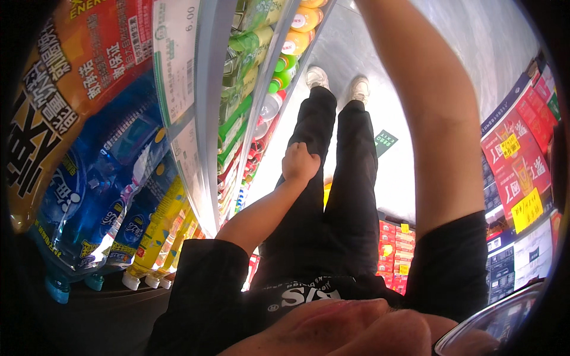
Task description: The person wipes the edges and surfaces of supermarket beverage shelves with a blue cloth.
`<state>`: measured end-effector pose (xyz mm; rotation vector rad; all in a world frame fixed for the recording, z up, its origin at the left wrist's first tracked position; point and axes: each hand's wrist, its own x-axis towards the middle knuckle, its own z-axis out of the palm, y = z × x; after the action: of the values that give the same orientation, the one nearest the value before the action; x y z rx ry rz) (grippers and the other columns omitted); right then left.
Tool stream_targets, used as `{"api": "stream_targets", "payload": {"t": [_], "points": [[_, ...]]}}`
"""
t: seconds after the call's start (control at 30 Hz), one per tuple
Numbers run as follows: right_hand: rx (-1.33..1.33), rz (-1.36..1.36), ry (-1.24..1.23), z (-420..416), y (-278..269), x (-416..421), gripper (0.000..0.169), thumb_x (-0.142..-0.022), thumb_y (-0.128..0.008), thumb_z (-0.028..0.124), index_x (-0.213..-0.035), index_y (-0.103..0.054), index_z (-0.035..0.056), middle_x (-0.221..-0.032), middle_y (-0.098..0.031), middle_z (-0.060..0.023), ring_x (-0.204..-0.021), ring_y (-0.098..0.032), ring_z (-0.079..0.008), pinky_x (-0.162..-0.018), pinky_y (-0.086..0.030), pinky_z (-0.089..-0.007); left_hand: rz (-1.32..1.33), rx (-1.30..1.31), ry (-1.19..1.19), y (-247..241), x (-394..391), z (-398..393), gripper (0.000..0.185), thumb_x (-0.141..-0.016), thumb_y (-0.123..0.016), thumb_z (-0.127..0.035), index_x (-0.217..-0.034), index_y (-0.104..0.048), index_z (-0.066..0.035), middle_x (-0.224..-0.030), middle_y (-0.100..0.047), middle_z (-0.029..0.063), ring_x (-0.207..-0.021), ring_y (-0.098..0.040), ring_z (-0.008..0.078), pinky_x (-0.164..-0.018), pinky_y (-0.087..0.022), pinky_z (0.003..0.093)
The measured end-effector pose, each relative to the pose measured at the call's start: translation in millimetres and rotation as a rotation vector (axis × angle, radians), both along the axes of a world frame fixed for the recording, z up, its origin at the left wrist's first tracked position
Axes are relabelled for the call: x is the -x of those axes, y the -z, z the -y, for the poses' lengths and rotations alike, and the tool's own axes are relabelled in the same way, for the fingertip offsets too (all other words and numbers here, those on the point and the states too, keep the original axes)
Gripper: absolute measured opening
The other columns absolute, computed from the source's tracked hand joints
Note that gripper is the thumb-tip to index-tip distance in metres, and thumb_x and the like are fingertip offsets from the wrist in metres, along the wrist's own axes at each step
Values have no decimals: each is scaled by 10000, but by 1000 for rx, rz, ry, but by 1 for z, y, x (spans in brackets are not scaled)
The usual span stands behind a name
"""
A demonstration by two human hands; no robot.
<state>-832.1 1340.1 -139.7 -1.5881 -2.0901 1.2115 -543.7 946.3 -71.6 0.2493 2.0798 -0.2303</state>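
My left hand (302, 162) is closed in a fist in front of my left thigh, with nothing visible in it. My right forearm reaches past the top edge, so my right hand is out of view. Left of me stands a store shelf with a price-tag rail (178, 66). Close by at the left are a large orange-and-red drink package (89, 66), blue drink bottles (84, 178) and yellow-labelled bottles (156, 227). Beyond the rail are rows of green-capped bottles (280, 73) and orange drink bottles (303, 26).
Stacked red drink cartons (519, 160) with yellow handwritten tags stand at the right, above white and dark cartons (521, 262). More red cartons (394, 253) show beside my legs. A green exit sign (385, 142) lies on the shiny floor near my feet.
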Motion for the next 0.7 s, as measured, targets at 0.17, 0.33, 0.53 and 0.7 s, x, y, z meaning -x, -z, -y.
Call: {"api": "stream_targets", "payload": {"t": [0.17, 0.33, 0.53, 0.7], "points": [[81, 34, -75, -23, -4, 7, 401, -916, -477, 252, -1002, -704, -67, -986, -680, -311, -967, -674, -435, -855, -532, -469, -39, -27, -22, 2, -3, 2, 281, -783, -617, -222, -944, -651, 6, -1057, -647, 182, -1044, -614, 352, -886, -513, 449], [-108, -22, 56, -4, 34, -4, 352, -857, -531, 191, -1015, -682, -85, -964, -684, -305, -953, -669, -441, -862, -534, -452, -68, -47, -16, 5, -8, 11, 307, -790, -599, -237, -969, -657, 6, -1072, -650, 180, -1062, -611, 347, -913, -504, 446], [113, -207, -80, 32, 53, -63, 307, -831, -546, 164, -1007, -696, -39, -874, -697, -246, -823, -686, -335, -765, -532, -402, -63, -47, -41, 4, -11, 10, 320, -797, -587, -237, -987, -658, 10, -1109, -647, 187, -1089, -604, 341, -931, -499, 441], [325, -451, 268, 46, 80, -153, 273, -836, -519, 89, -1001, -683, -53, -754, -646, -80, -656, -568, -155, -623, -484, -311, -109, -42, -39, 10, -19, 19, 327, -808, -581, -239, -1001, -655, 14, -1125, -647, 189, -1099, -603, 344, -933, -501, 445]]}}
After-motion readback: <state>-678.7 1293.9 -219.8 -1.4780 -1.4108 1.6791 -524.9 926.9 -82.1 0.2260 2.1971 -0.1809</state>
